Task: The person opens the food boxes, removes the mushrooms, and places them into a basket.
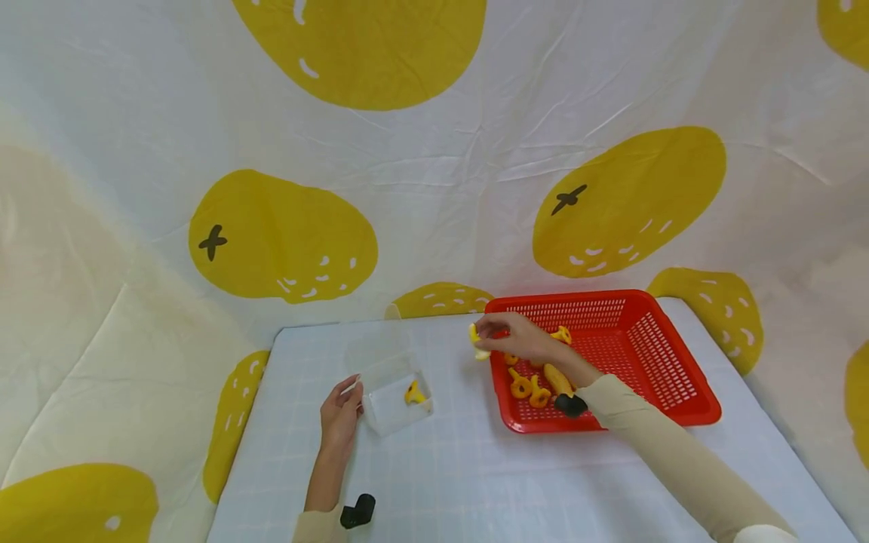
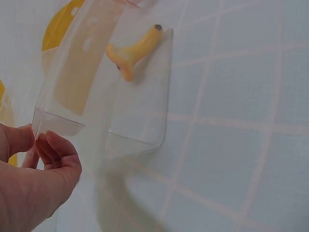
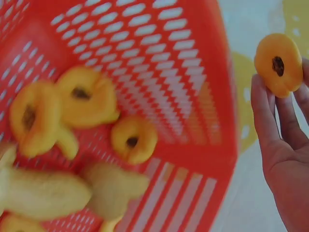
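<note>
My left hand (image 1: 342, 413) pinches the rim of a clear plastic box (image 2: 72, 118) between thumb and fingers. The box is tilted in the left wrist view. Inside it lies one yellow trumpet-shaped mushroom (image 2: 140, 50) with a dark stem end. My right hand (image 1: 519, 339) holds another yellow mushroom (image 3: 278, 60) by its cap in the fingers, just past the left rim of the red basket (image 1: 679, 369); a dark hollow shows in the cap's middle. Several similar mushrooms (image 3: 87, 96) lie in the basket's left part, beside a longer, paler yellow piece (image 3: 43, 193).
Box and basket stand on a white table (image 1: 434, 483) with a faint grid pattern, the box left of the basket. A white cloth (image 1: 434, 188) printed with yellow fruit shapes hangs behind the table. The basket sits near the table's far right edge.
</note>
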Available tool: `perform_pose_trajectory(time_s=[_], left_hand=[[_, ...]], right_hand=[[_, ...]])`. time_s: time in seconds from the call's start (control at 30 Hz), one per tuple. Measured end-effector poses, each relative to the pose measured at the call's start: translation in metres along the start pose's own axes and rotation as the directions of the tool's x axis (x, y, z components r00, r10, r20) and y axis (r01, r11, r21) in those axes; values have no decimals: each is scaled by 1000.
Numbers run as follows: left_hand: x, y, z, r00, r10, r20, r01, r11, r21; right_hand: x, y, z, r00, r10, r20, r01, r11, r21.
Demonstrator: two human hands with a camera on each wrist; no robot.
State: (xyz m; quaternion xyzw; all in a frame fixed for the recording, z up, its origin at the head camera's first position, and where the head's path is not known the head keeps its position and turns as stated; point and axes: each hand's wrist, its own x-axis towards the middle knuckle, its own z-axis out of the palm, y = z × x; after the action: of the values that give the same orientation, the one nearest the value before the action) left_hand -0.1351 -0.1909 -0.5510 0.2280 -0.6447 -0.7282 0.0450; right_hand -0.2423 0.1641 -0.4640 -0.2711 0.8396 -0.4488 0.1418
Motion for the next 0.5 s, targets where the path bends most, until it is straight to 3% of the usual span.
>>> perform_pose_trajectory(time_s=[0.5], left_hand=[[-1, 2, -1, 1000, -24, -5, 24, 1000, 16]], right_hand=[[-31, 54, -44, 991, 126, -45, -127, 992, -10]])
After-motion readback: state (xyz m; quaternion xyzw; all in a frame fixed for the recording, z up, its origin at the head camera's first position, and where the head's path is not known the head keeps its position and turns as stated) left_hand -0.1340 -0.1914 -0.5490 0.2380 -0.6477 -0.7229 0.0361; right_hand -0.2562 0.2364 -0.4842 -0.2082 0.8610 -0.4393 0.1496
